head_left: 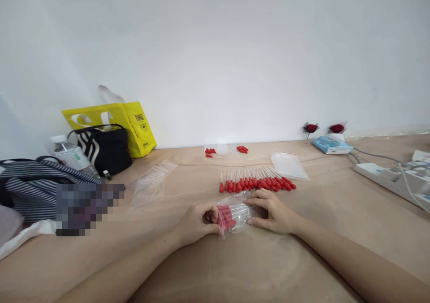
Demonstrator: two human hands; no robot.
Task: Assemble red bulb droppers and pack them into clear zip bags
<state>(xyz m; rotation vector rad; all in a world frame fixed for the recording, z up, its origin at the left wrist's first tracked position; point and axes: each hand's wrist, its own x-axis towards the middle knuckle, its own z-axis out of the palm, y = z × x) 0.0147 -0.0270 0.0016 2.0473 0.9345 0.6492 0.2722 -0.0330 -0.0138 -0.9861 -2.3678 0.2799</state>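
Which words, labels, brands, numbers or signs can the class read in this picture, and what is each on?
No text can be read for certain.
Yellow bag: two QR-style codes and dark lettering, too small.
Bottle: printed label, too blurred.
Blue pack: pale lettering, too blurred.
Black bag: pale stripes, no readable words.
Nearest clear bag: no lettering I can make out.

Clear pouch (241, 217) of red-ended droppers (226, 218) was gripped at red end by left hand (198, 222), touched at other end by right hand (273, 211), thumb and fingers parted. Loose droppers (258, 184) were lined just beyond pouch. Plastic bags (152, 186) were spread left of pouch; yellow tote (144, 135) was stood farther left. Tissue pack (331, 145) and power strip (386, 177) were placed well right of pouch.
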